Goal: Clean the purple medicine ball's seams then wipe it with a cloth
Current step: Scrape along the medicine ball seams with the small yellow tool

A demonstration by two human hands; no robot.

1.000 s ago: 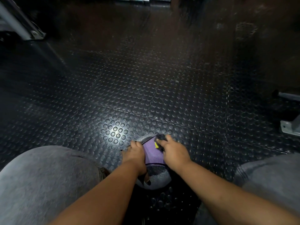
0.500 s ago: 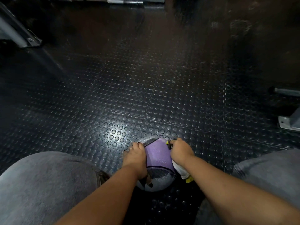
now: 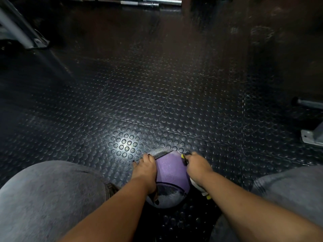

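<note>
Nearest the camera, two grey trouser legs (image 3: 49, 198) flanked the purple medicine ball (image 3: 170, 170), which sat on the studded rubber floor (image 3: 122, 102) between them, its purple panel up and grey panels at front and back. The left hand (image 3: 145, 167) lay on the ball's left side, fingers draped flat over the curve to steady it. The right hand (image 3: 197, 167) was curled round a small brush (image 3: 183, 156). Its yellow-and-black tip met the seam along the purple panel's right edge, and a white end showed below the wrist.

The step looked to be scrubbing that seam. It would go best with the tip pressed into the groove and drawn along its line in short strokes, the left hand bracing against the push and turning the ball to bring the next seam up. No cloth could be made out.

Farther off, a metal frame foot (image 3: 312, 138) stood at the right, and a barbell (image 3: 148, 2) lay along the far edge.
</note>
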